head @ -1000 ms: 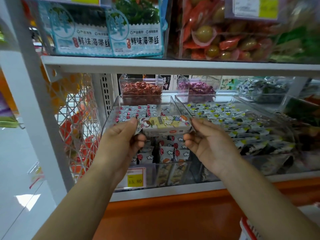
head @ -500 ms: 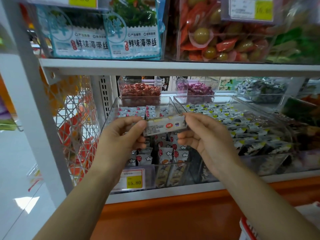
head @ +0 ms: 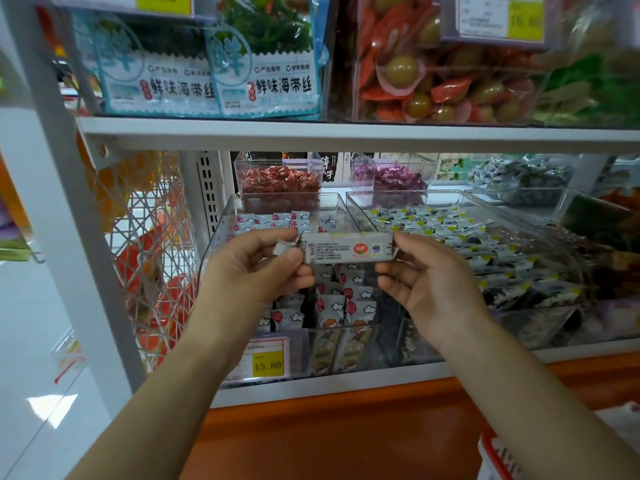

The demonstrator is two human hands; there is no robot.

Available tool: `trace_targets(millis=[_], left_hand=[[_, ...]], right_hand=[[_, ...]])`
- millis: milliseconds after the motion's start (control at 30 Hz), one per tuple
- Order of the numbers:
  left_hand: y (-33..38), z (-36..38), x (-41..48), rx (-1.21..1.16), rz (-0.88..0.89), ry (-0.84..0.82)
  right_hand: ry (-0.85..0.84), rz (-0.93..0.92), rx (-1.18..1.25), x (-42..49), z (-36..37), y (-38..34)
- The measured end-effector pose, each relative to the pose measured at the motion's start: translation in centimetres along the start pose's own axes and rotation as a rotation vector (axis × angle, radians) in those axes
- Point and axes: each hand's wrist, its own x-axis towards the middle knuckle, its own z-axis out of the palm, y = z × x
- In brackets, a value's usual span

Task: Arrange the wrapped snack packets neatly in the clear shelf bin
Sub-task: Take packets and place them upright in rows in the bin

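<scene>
A long wrapped snack packet (head: 346,248) is held level above the clear shelf bin (head: 221,230), its printed back side facing me. My left hand (head: 256,271) pinches its left end between thumb and fingers. My right hand (head: 426,275) pinches its right end. Below it, the bin holds several small white packets with red balloon prints (head: 349,299), some standing in rows at the front and some lying flat at the back.
A second clear bin (head: 540,233) of black-and-yellow packets stands to the right. Smaller bins of red sweets (head: 280,181) and purple sweets (head: 398,178) sit behind. A white shelf board (head: 346,135) runs just above. A price tag (head: 266,362) hangs at the front; a wire rack (head: 149,271) is at left.
The packet has been turned over from its colourful front to its printed back. Both hands have kept hold of its ends and sit a little closer to the bin.
</scene>
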Motion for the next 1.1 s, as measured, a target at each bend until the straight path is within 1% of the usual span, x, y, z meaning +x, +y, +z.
trace_targets(millis=[133,300,433,533,633,700,800,933,1033,1100], left_hand=[[-0.1,0.1,0.0,-0.064,-0.006,0.039],[0.1,-0.1,0.0,-0.169,-0.051,0.072],[0.2,-0.3,0.2,-0.282,-0.133,0.055],[0.3,-0.6,0.5,-0.378,-0.221,0.050],[0.5,-0.5,0.4,-0.287,-0.242,0.009],[0.5,-0.4,0.3,-0.246,-0.248,-0.034],[0.5,-0.3,0.2,-0.229,-0.243,-0.052],[0.3,-0.1,0.0,-0.153,-0.175,-0.041],[0.3,-0.2,0.0,-0.146,-0.130,-0.032],[0.5,-0.4,0.0,-0.152,-0.113,-0.060]], right_hand=[[-0.020,0.043,0.054,0.2,-0.2,0.1],[-0.065,-0.010,0.045,0.2,-0.1,0.4],[-0.075,-0.107,-0.037,0.2,-0.1,0.6],[-0.097,-0.230,-0.191,0.1,-0.4,0.5],[-0.129,-0.348,-0.342,0.0,-0.5,0.6],[-0.157,-0.386,-0.387,-0.1,-0.3,0.7],[-0.189,-0.368,-0.362,0.0,-0.2,1.0],[-0.259,-0.322,-0.274,0.1,-0.1,1.3],[-0.264,-0.320,-0.312,0.2,-0.1,1.4],[-0.246,-0.342,-0.382,0.2,-0.1,1.5]])
